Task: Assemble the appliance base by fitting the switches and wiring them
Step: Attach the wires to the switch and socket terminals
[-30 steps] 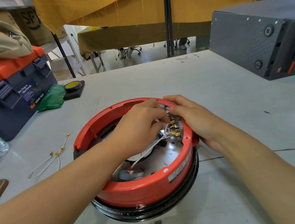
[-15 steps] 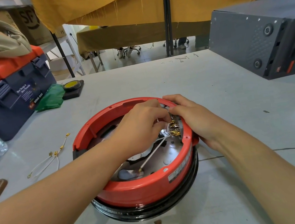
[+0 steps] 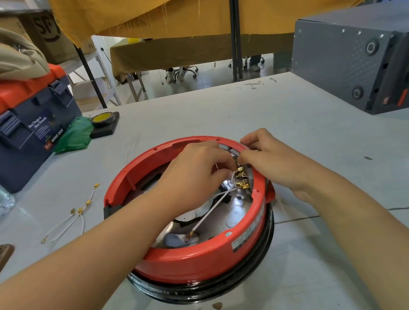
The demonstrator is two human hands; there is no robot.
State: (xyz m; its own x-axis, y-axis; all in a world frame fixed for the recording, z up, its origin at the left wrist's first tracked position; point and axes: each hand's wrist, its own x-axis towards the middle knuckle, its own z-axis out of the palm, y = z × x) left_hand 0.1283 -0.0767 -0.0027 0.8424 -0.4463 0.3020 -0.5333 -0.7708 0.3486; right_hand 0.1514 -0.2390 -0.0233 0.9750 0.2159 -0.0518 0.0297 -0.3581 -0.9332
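A round red appliance base [image 3: 202,259] with a black ring under it lies upside down in the middle of the table. Inside its right wall sit brass switch terminals [image 3: 242,179]. A white wire [image 3: 210,213] runs from them down to a brass lug on the metal floor plate. My left hand [image 3: 195,172] reaches over the base and pinches a wire end at the terminals. My right hand [image 3: 272,158] rests on the right rim, its curled fingers pinching at the same terminals. What the fingertips hold is mostly hidden.
Spare white wires with brass lugs [image 3: 73,218] lie on the table left of the base. A blue and orange toolbox [image 3: 15,126], a green cloth [image 3: 75,137] and a yellow tape roll [image 3: 102,120] stand at the back left. A dark grey metal box [image 3: 368,58] stands at the back right.
The long white wire has swung so that its free lug now lies lower on the floor plate. Both hands stay at the terminals with only small finger shifts.
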